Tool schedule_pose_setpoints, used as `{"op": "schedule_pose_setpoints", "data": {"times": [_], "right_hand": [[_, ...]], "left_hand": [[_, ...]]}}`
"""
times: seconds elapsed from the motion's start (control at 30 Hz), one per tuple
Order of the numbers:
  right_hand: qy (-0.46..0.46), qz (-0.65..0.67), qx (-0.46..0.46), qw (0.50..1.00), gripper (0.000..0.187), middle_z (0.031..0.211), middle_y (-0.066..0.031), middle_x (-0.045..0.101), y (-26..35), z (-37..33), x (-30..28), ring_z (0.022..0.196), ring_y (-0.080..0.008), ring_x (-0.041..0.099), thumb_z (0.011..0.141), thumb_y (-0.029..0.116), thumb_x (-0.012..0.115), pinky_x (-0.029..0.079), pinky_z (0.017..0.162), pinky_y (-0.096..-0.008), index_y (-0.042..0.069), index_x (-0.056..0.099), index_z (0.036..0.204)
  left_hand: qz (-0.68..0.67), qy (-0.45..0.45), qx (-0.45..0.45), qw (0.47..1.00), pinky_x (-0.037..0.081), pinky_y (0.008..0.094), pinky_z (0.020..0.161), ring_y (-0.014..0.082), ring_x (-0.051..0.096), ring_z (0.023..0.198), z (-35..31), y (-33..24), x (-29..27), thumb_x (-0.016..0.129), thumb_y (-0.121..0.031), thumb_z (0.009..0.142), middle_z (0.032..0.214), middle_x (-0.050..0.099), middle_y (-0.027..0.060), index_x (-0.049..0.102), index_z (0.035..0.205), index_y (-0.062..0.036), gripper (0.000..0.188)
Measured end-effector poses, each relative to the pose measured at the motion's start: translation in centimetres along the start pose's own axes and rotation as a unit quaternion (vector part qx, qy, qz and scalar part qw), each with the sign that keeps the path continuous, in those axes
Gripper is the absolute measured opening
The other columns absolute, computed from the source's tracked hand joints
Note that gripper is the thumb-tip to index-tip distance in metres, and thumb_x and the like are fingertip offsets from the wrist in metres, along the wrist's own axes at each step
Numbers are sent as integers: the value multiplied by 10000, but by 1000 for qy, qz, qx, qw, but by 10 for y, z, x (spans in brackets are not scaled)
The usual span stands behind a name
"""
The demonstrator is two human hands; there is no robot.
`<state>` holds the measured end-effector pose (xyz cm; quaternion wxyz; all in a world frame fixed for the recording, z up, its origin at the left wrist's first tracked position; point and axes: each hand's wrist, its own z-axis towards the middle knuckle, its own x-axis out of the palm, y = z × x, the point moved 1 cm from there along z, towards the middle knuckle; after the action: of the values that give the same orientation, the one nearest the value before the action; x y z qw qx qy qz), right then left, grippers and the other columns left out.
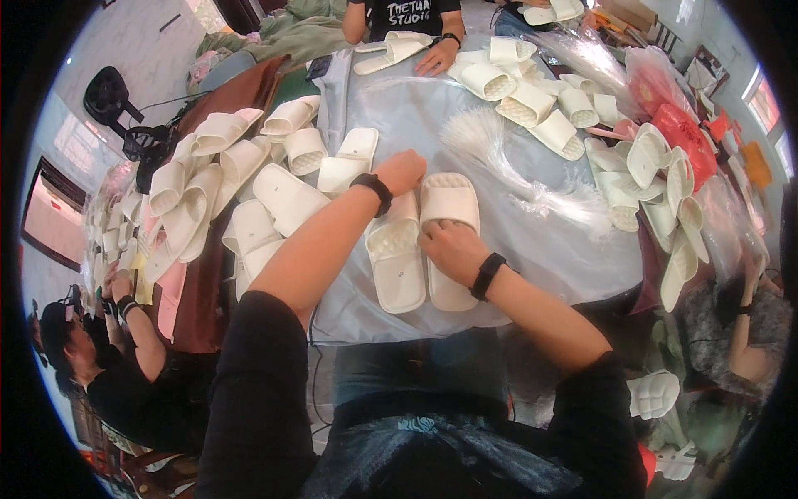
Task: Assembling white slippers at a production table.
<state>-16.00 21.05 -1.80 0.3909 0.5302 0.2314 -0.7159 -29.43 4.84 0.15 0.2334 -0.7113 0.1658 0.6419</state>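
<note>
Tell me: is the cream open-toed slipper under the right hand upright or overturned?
Upright: the slipper shows its broad strap and bumpy insole facing up.

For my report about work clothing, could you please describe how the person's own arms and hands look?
Black sleeves end near the elbows. The left hand and the right hand are without gloves, and a black band is worn at each wrist.

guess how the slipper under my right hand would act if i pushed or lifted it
The slipper probably bends slightly but springs back, since its wide strap and bumpy footbed look like foam. Lying flat, it may slide rather than tip.
</note>
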Motion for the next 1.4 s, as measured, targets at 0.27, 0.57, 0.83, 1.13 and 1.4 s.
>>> {"op": "schedule_pose_setpoints", "data": {"times": [0.27, 0.57, 0.83, 1.13, 1.4], "right_hand": [[-249, 81, 91, 961, 179, 990, -110, 647, -25, 29, -60, 871, -251, 644, 803, 98, 619, 543, 702, -350, 68, 630, 979], [-98, 430, 257, 860, 106, 752, -61, 665, -63, 74, -24, 676, -121, 632, 840, 45, 596, 539, 541, -279, -13, 677, 876], [-152, 562, 220, 783, 99, 748, -45, 637, -65, 79, -27, 648, -105, 616, 920, 86, 591, 476, 517, -236, -4, 632, 926], [-205, 583, 232, 751, 62, 698, -7, 589, -61, 76, -19, 569, -66, 525, 923, 78, 594, 407, 504, -207, 29, 628, 941], [-227, 546, 239, 770, 94, 720, 6, 609, -58, 75, -22, 587, -49, 508, 874, 26, 648, 401, 530, -201, 28, 632, 967]], "left_hand": [[-132, -155, 42, 978, 515, 341, 653, 270, 646, 692, -21, 8, -32, 674, -45, 718, 755, 664, 141, 693, 787, -12, 79], [-250, -234, 31, 939, 503, 295, 629, 189, 636, 670, -55, 2, -41, 683, -26, 783, 763, 680, 97, 692, 808, -1, 37], [-633, -244, -67, 732, 480, 248, 719, 109, 629, 834, -75, 4, -23, 700, -30, 826, 896, 679, 41, 648, 1006, 4, 191], [-666, -223, -71, 708, 419, 225, 657, 73, 580, 778, -69, 1, 14, 721, -139, 851, 874, 683, 6, 689, 923, -37, 128], [-723, -203, -48, 658, 430, 214, 653, 86, 612, 831, -70, -9, 19, 643, -180, 920, 964, 682, 16, 667, 985, -48, 149]]}}
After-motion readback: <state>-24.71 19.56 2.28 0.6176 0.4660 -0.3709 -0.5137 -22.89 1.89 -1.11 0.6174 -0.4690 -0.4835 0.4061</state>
